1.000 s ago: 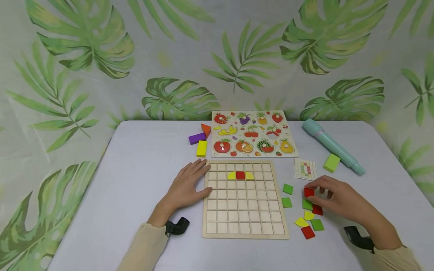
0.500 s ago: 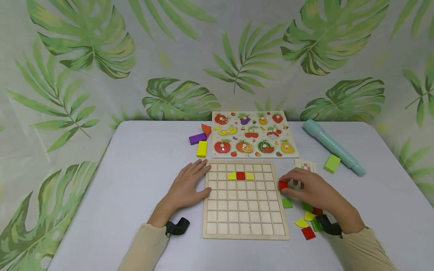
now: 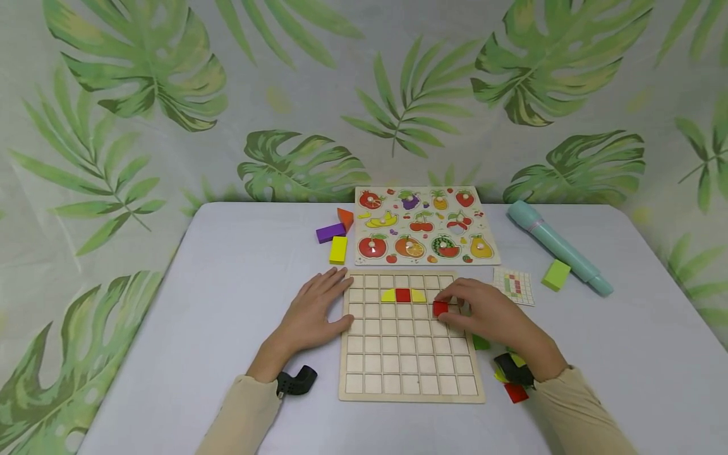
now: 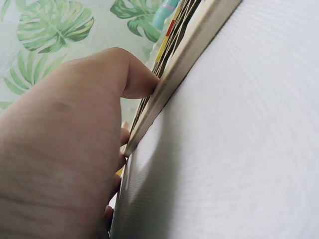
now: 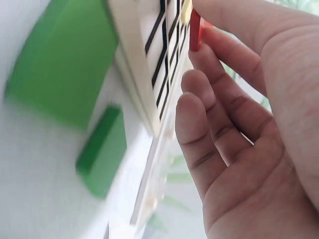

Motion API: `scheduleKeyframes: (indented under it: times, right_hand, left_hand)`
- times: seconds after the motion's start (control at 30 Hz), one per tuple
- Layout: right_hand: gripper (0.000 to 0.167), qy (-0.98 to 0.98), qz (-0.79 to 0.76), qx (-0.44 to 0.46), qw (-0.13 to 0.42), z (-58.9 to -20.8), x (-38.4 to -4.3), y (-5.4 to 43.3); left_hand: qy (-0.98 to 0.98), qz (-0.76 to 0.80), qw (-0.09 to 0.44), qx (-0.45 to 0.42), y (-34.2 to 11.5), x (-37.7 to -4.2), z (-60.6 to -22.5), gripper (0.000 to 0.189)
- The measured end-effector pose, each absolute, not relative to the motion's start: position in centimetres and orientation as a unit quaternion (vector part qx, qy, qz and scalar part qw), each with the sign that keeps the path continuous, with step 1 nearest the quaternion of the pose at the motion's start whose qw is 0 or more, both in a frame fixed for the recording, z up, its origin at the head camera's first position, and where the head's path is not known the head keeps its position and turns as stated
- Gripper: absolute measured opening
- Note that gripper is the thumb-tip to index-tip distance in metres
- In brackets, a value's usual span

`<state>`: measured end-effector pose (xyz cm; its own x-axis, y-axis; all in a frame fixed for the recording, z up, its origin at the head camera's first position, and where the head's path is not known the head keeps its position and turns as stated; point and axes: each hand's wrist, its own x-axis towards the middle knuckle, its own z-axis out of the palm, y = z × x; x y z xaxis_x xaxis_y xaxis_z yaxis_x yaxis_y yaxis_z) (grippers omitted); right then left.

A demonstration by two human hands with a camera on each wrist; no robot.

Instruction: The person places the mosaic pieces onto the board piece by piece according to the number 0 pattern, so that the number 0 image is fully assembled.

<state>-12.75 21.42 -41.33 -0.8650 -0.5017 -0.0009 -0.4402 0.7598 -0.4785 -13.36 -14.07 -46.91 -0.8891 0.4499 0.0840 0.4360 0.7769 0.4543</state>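
Note:
My right hand (image 3: 483, 308) pinches a red square tile (image 3: 440, 308) between thumb and fingers, over the right part of a wooden grid board (image 3: 355, 399). In the right wrist view the red tile is seen edge-on at the fingertips. My left hand (image 3: 311, 311) lies at the board's left edge, fingers extended, with the thumb touching the rim. In the board's second row sit a yellow quarter-round tile (image 3: 388, 295), a red square (image 3: 402, 295) and another yellow quarter-round tile (image 3: 418, 295), side by side. A green tile (image 3: 481, 342) lies by the board's right edge.
Loose tiles, among them a red one (image 3: 516, 393), lie right of the board, partly hidden by my right wrist. A pattern card (image 3: 514, 285), a light green block (image 3: 556, 275) and a teal microphone-shaped object (image 3: 560, 248) are beyond. Behind stand a fruit puzzle (image 3: 426, 224) and a yellow block (image 3: 338, 250).
My right hand has lifted the red tile from the loose pile and carried it left over the board. The left hand has stayed put.

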Motion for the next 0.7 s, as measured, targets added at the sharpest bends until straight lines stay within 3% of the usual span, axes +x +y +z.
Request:
scheduleKeyframes:
  times: [0.7]
  right_hand:
    - [0.026, 0.942, -0.217, -0.25, 0.06, -42.1, -12.8, 17.9]
  left_hand:
    - [0.941, 0.245, 0.013, 0.235, -14.1, -13.2, -46.7, 0.072]
